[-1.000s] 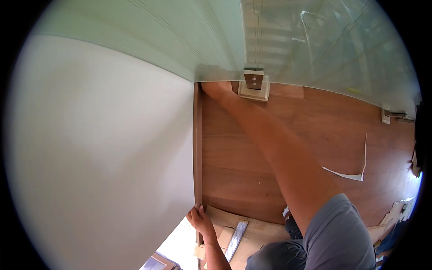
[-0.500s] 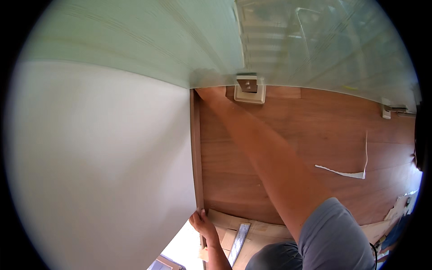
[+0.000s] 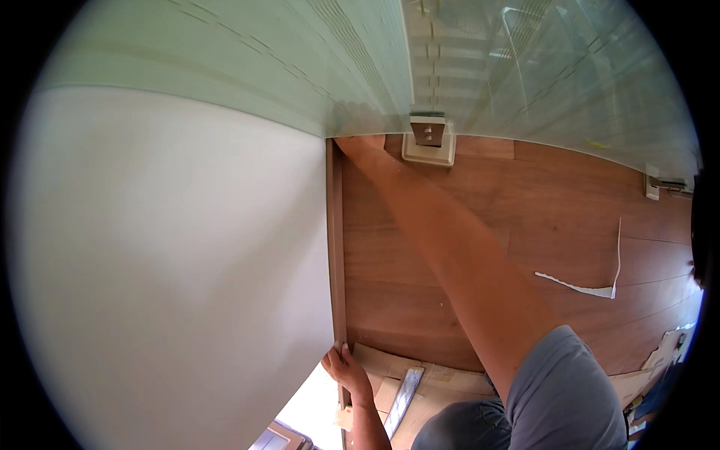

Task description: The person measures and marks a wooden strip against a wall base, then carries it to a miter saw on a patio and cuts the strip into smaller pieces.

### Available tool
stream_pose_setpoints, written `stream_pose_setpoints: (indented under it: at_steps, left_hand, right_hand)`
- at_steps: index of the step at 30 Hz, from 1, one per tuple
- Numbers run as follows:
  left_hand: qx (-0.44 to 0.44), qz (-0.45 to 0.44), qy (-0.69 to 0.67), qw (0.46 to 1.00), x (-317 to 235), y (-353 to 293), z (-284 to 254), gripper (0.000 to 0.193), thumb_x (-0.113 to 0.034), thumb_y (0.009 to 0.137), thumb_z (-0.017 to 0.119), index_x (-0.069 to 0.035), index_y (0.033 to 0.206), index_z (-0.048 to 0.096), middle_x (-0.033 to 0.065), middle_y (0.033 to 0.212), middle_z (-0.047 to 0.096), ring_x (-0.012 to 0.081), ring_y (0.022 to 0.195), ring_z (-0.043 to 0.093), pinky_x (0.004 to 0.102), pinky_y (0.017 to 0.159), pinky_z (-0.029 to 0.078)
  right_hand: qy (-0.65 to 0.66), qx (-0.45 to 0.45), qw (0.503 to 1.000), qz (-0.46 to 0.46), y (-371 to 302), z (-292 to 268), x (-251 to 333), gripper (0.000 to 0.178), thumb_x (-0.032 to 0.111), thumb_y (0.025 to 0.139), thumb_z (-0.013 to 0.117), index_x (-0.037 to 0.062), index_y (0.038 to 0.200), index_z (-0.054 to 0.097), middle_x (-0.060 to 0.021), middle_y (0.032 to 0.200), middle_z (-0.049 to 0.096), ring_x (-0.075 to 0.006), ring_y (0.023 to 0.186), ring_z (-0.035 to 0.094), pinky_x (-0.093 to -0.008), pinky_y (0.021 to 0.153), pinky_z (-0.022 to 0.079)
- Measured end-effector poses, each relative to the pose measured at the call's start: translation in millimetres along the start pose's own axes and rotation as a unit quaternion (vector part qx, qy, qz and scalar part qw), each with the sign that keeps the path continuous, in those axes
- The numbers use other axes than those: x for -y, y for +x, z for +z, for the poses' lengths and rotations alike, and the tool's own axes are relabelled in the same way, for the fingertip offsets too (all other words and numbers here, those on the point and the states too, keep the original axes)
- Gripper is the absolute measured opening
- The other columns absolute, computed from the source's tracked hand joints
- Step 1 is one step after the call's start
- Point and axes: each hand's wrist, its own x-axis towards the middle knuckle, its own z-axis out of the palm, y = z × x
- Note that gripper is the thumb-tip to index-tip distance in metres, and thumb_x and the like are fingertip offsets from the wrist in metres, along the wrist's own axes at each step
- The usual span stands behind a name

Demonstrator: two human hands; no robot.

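Observation:
A long brown skirting strip (image 3: 337, 247) runs along the foot of the white wall (image 3: 187, 247), from the frosted glass panel (image 3: 247, 60) back toward me. My left hand (image 3: 345, 371) grips its near part, thumb on one side and fingers curled on the other. Stretched far forward, my right hand (image 3: 364, 142) reaches the strip's far end at the bottom of the glass. Part of that hand shows only as a blur through the pane, so its fingers cannot be made out.
A metal glass clamp on a pale base (image 3: 429, 150) stands right of my right hand. A torn white strip (image 3: 592, 289) lies on the brown wood floor (image 3: 405, 300). Nearer are cardboard sheets (image 3: 450, 382) and a silvery flat bar (image 3: 405, 397). Another fitting (image 3: 652, 182) sits far right.
The view has shifted slightly, so the scene sits a little farther right. Both hands keep their places at the two ends of the strip.

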Motion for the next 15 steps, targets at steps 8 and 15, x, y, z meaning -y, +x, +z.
stream_pose_setpoints:
  at_steps: [8, 15]
  left_hand:
    - [0.015, -0.021, -0.012, 1.000, -5.2, 0.1, -6.5, 0.020, -0.006, 0.097, 0.068, 0.006, 0.113, 0.064, 0.0224, 0.116, 0.062, 0.0431, 0.110, 0.056, 0.0521, 0.097, 0.044]
    - [0.012, -0.020, -0.014, 1.000, -11.0, 0.8, -5.6, 0.018, -0.006, 0.098, 0.068, 0.006, 0.111, 0.064, 0.0224, 0.115, 0.062, 0.0430, 0.110, 0.055, 0.0515, 0.097, 0.044]
  right_hand:
    - [0.016, 0.077, 0.997, -0.008, -2.5, -24.9, 10.3, 0.030, 0.034, 0.100, 0.056, 0.0108, 0.107, 0.073, -0.0150, 0.107, 0.073, -0.0402, 0.102, 0.066, -0.0529, 0.088, 0.053]
    - [-0.037, 0.022, 0.997, -0.060, 1.6, 1.1, -5.3, 0.022, 0.027, 0.096, 0.057, 0.0142, 0.102, 0.074, -0.0098, 0.106, 0.075, -0.0364, 0.102, 0.071, -0.0547, 0.086, 0.054]
